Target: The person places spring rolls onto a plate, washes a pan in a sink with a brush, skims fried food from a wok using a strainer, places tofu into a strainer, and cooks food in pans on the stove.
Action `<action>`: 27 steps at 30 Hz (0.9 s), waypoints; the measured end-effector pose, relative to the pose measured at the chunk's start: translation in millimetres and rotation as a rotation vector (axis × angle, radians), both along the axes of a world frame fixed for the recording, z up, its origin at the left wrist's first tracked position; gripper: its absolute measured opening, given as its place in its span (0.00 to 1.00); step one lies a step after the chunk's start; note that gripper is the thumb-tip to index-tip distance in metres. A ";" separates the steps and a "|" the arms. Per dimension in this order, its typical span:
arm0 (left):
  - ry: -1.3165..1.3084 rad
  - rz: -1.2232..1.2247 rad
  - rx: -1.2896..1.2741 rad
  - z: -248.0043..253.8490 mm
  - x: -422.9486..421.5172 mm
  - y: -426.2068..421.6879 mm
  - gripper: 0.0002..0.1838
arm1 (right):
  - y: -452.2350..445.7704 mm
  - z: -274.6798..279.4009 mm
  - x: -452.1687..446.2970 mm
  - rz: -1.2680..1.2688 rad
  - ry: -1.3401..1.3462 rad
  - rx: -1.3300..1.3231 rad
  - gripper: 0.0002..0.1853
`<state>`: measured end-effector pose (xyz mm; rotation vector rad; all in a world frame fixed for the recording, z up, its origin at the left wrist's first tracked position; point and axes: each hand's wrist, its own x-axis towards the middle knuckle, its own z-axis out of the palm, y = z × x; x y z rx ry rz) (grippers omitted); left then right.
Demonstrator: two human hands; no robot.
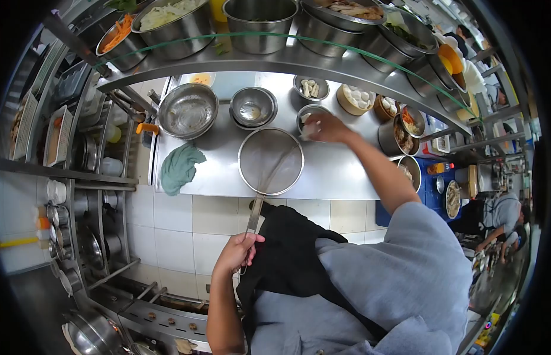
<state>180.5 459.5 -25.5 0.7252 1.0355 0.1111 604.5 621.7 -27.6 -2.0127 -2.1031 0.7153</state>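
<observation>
My left hand is closed around the handle of a round mesh strainer, whose mesh lies over the front edge of the steel worktop. At the near side of a small metal bowl, my right hand has its fingers bent together on something pale that I cannot make out. A second small bowl with white pieces stands just behind. Left of it are nested steel bowls, and farther left a wide, worn metal bowl. A crumpled green cloth lies at the worktop's left front corner.
Above the worktop runs a steel shelf with metal tubs of food. Tubs of white balls and other ingredients stand to the right. An orange-handled tool sticks out at the left edge. Another person is at far right.
</observation>
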 end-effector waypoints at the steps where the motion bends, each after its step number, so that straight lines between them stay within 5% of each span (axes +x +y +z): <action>1: -0.010 -0.015 -0.003 -1.8 2.4 2.6 0.19 | -11.2 -15.4 -16.0 -0.024 0.121 0.080 0.29; 9: 0.025 -0.043 0.012 0.2 7.7 14.3 0.18 | -58.4 -43.7 -63.5 -0.038 -0.044 0.524 0.24; 12: 0.038 -0.045 -0.003 2.3 4.4 15.2 0.18 | -22.6 -55.3 -15.7 -0.349 0.092 0.493 0.26; 15: 0.029 -0.051 -0.020 0.2 2.8 12.9 0.19 | -1.1 -73.8 28.4 -0.328 0.035 0.216 0.28; 17: 0.023 -0.051 -0.017 1.8 2.2 15.5 0.19 | 5.2 -93.7 38.7 0.042 -0.237 0.290 0.31; 27: 0.108 -0.045 -0.012 4.0 2.5 12.7 0.20 | 26.9 -59.2 31.8 0.054 -0.675 -0.016 0.20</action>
